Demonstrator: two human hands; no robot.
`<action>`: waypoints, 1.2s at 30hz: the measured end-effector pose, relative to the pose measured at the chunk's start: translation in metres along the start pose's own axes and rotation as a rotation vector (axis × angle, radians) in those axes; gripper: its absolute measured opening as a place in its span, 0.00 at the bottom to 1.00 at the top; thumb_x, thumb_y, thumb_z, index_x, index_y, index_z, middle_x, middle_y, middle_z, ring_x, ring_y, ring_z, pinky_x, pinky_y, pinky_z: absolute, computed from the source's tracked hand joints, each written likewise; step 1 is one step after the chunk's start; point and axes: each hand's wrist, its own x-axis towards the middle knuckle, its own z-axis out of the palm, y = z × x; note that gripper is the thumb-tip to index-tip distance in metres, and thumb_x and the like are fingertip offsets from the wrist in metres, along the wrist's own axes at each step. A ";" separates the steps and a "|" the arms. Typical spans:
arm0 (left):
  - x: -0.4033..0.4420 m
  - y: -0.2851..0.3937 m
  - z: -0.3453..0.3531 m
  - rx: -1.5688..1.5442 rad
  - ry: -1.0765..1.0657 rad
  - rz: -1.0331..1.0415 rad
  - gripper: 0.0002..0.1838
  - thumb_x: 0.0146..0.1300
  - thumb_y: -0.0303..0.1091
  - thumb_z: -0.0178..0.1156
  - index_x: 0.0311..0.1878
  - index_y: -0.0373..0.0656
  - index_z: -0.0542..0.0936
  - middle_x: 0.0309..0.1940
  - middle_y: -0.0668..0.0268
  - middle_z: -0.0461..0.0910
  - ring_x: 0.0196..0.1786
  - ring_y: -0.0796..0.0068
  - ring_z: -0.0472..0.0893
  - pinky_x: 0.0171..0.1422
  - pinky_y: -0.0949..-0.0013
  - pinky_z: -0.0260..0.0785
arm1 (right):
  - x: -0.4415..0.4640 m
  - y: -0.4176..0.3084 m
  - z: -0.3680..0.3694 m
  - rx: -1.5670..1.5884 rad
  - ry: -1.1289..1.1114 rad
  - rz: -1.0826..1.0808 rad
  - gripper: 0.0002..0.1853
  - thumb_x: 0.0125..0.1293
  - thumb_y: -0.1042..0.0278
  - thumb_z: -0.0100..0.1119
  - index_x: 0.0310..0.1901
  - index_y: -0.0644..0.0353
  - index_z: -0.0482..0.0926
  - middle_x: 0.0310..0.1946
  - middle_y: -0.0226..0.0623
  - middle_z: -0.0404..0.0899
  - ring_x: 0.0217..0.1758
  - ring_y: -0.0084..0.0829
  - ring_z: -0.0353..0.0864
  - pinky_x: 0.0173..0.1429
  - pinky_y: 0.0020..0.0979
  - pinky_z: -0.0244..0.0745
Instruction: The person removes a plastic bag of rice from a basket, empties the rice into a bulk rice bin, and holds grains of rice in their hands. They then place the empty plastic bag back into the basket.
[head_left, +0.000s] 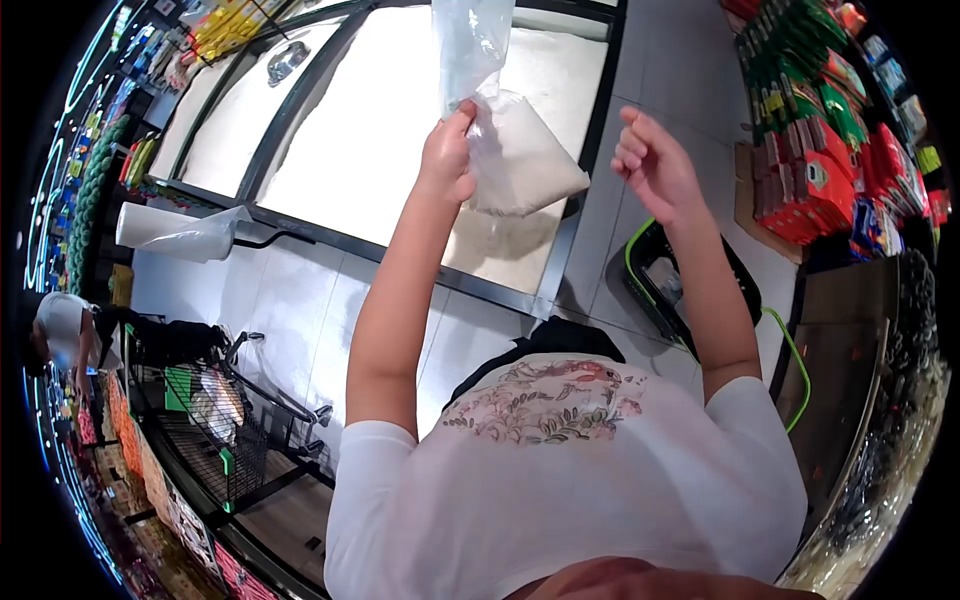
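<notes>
My left hand [450, 158] pinches the gathered neck of a clear plastic bag [525, 160]. The lower part of the bag bulges with something white and fine-grained, perhaps rice. Its loose upper end [470, 45] stretches away above my fingers. Below the bag lies a dark-framed bin [350, 120] filled with the same kind of white stuff. To the right, my right hand [655, 160] is raised apart from the bag, with its fingers curled in and nothing visible in them.
A metal scoop [288, 62] rests in the left bin section. A roll of plastic bags [175, 232] sticks out at the bin's left corner. On the floor stands a black basket [735, 275] with green handles. A cart [215, 410] and another person [68, 330] are at left; red packets [815, 185] fill the right.
</notes>
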 end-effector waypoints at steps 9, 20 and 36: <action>0.063 0.056 -0.080 -0.102 0.162 0.013 0.12 0.64 0.41 0.41 0.42 0.47 0.71 0.25 0.68 0.72 0.28 0.71 0.73 0.34 0.62 0.70 | 0.025 0.127 0.003 -0.253 0.019 0.487 0.10 0.57 0.74 0.44 0.41 0.62 0.68 0.19 0.23 0.62 0.20 0.16 0.61 0.28 0.19 0.63; 0.074 0.028 -0.148 0.685 -0.154 -0.062 0.13 0.56 0.28 0.51 0.44 0.33 0.71 0.37 0.64 0.75 0.42 0.75 0.72 0.48 0.73 0.63 | 0.064 0.206 0.042 -0.175 0.309 0.403 0.08 0.60 0.67 0.47 0.40 0.59 0.69 0.20 0.24 0.65 0.21 0.18 0.63 0.28 0.19 0.62; -0.029 0.099 -0.198 0.883 -0.333 0.465 0.36 0.36 0.37 0.68 0.51 0.38 0.64 0.47 0.56 0.66 0.54 0.58 0.65 0.56 0.61 0.59 | 0.040 0.191 0.141 -0.721 0.072 0.290 0.42 0.46 0.66 0.62 0.62 0.57 0.50 0.54 0.41 0.62 0.54 0.37 0.66 0.55 0.35 0.62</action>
